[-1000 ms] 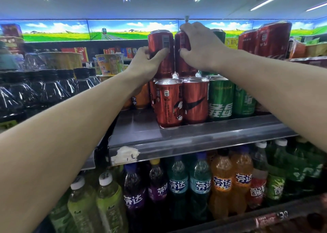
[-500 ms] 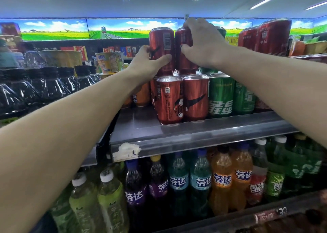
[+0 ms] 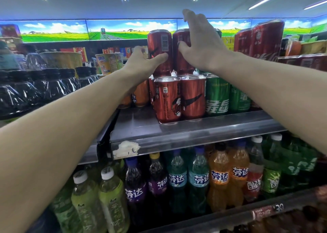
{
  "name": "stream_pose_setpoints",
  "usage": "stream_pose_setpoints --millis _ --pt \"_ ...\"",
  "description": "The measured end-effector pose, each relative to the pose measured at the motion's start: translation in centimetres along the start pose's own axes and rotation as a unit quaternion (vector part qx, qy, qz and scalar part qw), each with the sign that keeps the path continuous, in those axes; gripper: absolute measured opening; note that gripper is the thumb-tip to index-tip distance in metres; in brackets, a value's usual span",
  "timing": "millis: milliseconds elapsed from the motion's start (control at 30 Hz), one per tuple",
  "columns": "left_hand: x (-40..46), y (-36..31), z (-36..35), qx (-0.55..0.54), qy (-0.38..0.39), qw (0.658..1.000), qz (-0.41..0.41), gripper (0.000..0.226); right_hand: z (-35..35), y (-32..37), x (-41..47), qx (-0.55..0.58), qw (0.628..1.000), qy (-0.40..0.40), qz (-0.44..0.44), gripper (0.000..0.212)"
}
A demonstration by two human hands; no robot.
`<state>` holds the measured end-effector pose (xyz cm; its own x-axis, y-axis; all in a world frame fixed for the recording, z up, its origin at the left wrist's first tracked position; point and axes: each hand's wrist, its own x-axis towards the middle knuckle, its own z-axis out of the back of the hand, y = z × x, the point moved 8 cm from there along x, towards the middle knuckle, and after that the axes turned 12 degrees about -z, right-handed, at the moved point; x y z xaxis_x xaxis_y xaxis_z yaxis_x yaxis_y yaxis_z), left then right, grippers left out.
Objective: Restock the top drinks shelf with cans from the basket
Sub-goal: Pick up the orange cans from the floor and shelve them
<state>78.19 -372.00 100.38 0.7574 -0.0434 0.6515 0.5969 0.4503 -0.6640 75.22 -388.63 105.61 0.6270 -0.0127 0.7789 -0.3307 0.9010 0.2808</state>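
Two red cans already stand stacked on the lower row of red cans (image 3: pixel 178 96) at the front of the top shelf (image 3: pixel 194 132): the left upper can (image 3: pixel 160 50) and, touching it, the right upper can (image 3: pixel 181 56). The left hand (image 3: pixel 141 63) grasps the left upper can with thumb across its front, while the right hand (image 3: pixel 201 45) lies against the right one, fingers spread and relaxed, gripping nothing. The basket is out of view, so how many cans remain cannot be told; judging by this, the stacking is well underway.
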Motion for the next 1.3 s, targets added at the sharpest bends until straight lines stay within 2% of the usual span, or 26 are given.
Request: stream_pose_setpoints --millis 133,233,367,467,600,767,933,1033,1167,1300 --pt "-1.0 -1.0 1.2 0.035 -0.031 0.999 -0.015 0.083 1.5 0.5 -1.9 0.036 0.998 -0.052 0.014 0.058" --pt "-2.7 -2.5 2.2 0.084 -0.082 0.992 -0.055 0.077 2.4 0.4 -4.1 0.072 0.994 -0.084 0.025 0.050" --pt "-7.2 -5.2 1.8 0.137 -0.155 0.966 -0.153 0.045 2.1 -0.6 -7.8 0.123 0.987 -0.095 0.029 0.040" --pt "-11.4 -6.4 -0.7 0.148 -0.148 0.953 -0.218 0.028 1.3 -2.0 -11.0 0.158 0.983 -0.091 0.029 0.034" --pt "-16.3 -5.8 -5.5 0.159 -0.101 0.952 -0.242 0.027 0.6 -4.8 -15.7 0.173 0.982 -0.077 0.004 0.029" --pt "-22.4 -2.6 -12.9 0.143 0.001 0.972 -0.185 0.023 0.3 -9.7 -22.6 0.173 0.981 -0.062 -0.056 0.032" --pt "-30.5 0.4 -21.6 0.097 0.138 0.977 -0.133 0.022 -0.4 -16.5 -31.2 0.127 0.979 -0.006 -0.161 0.027" --pt "-35.7 1.9 -26.6 0.076 0.218 0.968 -0.099 0.019 -0.9 -20.9 -36.8 0.095 0.967 0.025 -0.237 0.027" --pt "-42.8 4.2 -32.7 0.048 0.329 0.942 -0.046 0.015 -1.5 -26.3 -45.6 0.060 0.932 0.082 -0.349 0.027" --pt "-48.8 5.8 -37.2 0.059 0.391 0.919 -0.009 0.030 -0.9 -31.2 -54.1 0.041 0.895 0.135 -0.422 0.026"
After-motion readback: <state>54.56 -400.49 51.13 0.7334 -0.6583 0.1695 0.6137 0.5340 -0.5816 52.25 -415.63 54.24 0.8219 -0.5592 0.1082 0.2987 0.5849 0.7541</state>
